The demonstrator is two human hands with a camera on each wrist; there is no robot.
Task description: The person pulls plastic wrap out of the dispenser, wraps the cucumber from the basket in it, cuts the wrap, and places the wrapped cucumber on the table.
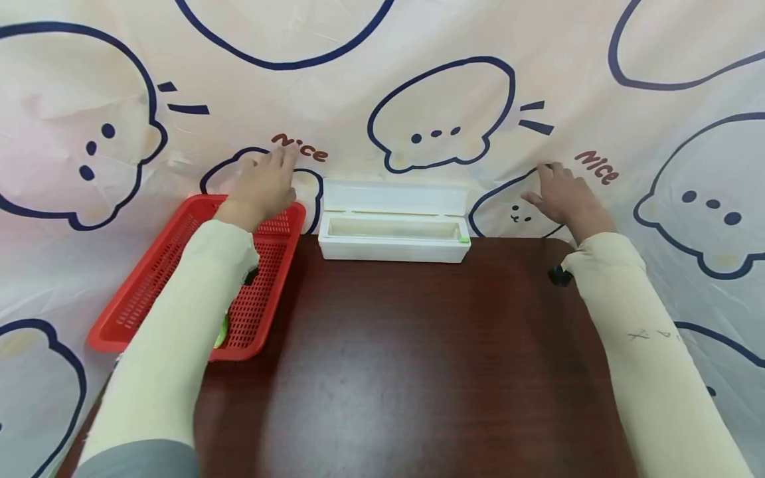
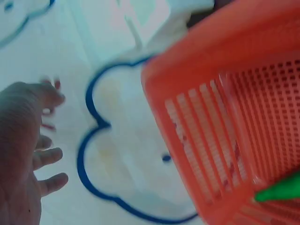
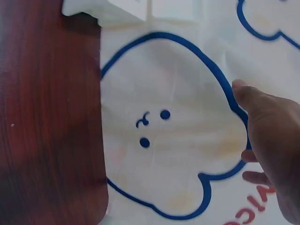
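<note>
My left hand (image 1: 267,182) is held over the far end of a red plastic basket (image 1: 263,312), its fingers loosely extended and holding nothing. Inside the basket lies a green item (image 1: 222,332), mostly hidden by my forearm; the left wrist view shows just its tapered green end (image 2: 281,188). Beyond the table's far right corner, my right hand (image 1: 564,196) is in front of the patterned sheet, fingers relaxed and nothing in them. Between the hands, at the table's far edge, stands a long white box (image 1: 394,251) with its lid (image 1: 394,198) raised.
The dark brown wooden table (image 1: 406,358) extends from the box toward me. Behind and around it hangs a pale sheet (image 1: 335,106) with navy cartoon outlines. A small green tab (image 1: 463,239) shows at the box's right front rim.
</note>
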